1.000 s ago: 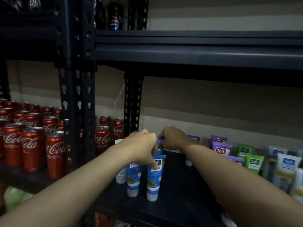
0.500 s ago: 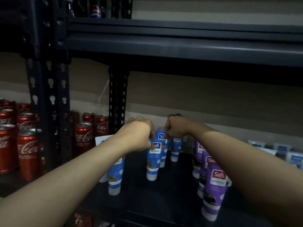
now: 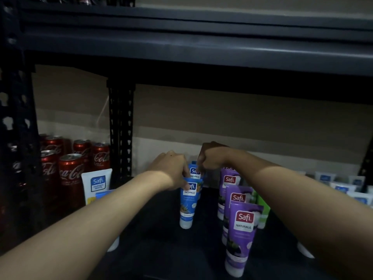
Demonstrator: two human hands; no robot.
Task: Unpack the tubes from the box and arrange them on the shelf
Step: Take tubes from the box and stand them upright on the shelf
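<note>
Curled left hand (image 3: 172, 172) sits beside curled right hand (image 3: 212, 158).

Dim, murky view (wide-angle bend at edges), deep shadows beneath.

One head-worn view only — it faces forward and slightly down into the shelf (image 3: 161, 249), close, with the left hand (image 3: 171, 170) and right hand (image 3: 212, 156) outstretched at centre.

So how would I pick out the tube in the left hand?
On the dark shelf, look between the red cola cans at left and the purple tubes at right. In that gap it is the front blue tube, its top gripped by the left hand; the right hand pinches the rear blue tube behind it.
</note>
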